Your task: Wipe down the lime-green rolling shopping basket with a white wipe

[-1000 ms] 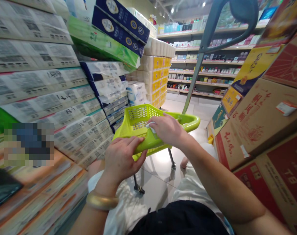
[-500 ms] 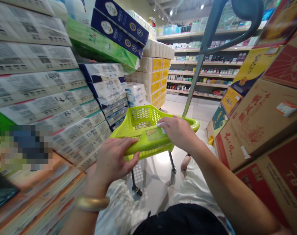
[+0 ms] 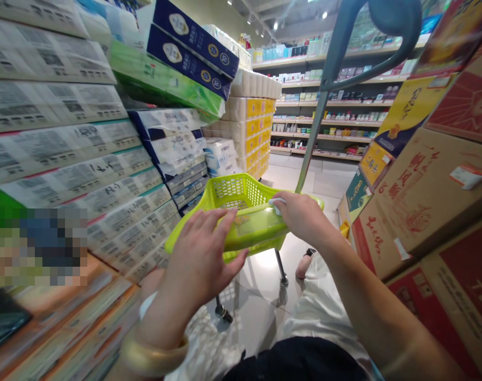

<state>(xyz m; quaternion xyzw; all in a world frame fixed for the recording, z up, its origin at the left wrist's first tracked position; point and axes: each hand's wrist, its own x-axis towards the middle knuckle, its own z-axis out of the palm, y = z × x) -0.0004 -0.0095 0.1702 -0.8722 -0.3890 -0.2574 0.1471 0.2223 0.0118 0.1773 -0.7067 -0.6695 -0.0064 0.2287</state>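
A bright green shopping cart basket (image 3: 265,193) stands in front of me on thin metal legs with casters. Its handle (image 3: 260,227) has a clear-covered label panel. My right hand (image 3: 302,214) presses a small folded white wipe (image 3: 278,204), cloth or tissue, against the right part of the handle. Over the left part of the handle is my left hand (image 3: 205,254), its fingers spread and thumb held apart below; whether the fingertips touch the plastic is hard to tell. The visible part of the basket floor shows bare lattice.
Stacked tissue packs (image 3: 114,174) rise close on the left. On the right are stacked cartons (image 3: 419,185). A grey pole (image 3: 314,137) with a looped top slants up beyond the cart. Stocked shelves (image 3: 328,100) line the back.
My left hand has shifted right along the handle and its fingers have spread, uncovering the handle's left end. My right hand and the wipe have slid slightly right.
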